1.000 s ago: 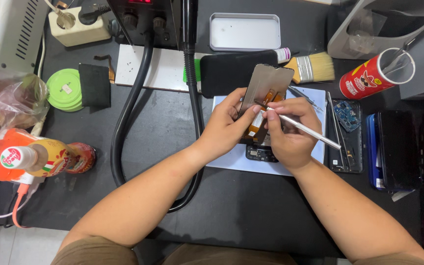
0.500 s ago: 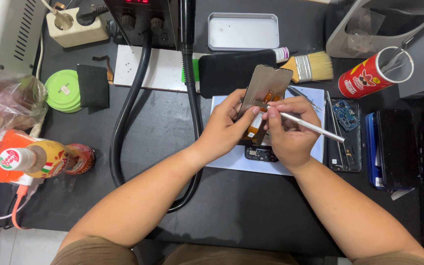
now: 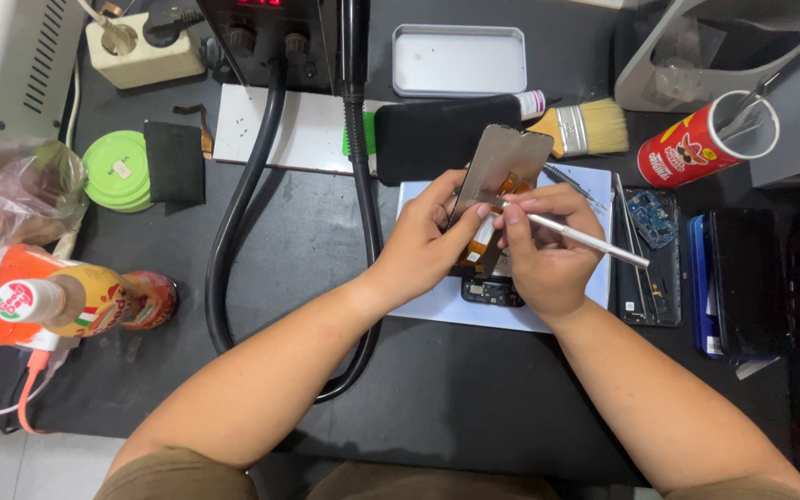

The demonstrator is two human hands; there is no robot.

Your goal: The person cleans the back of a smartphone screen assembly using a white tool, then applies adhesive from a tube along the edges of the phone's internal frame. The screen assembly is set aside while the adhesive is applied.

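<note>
Left hand [image 3: 428, 243] pinching the lifted screen panel [image 3: 502, 165], its long axis tilted toward 1 o'clock over the open phone [image 3: 491, 291], right hand [image 3: 543, 255] closed on a silver tool [image 3: 585, 240], tip pointing 10 o'clock, above the white mat [image 3: 437, 306] mid-counter [image 3: 307, 231].

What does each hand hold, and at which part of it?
The left hand holds a phone screen panel by its lower edge, tilted up. The right hand holds a thin metal tool near its tip, like a pen.
</note>
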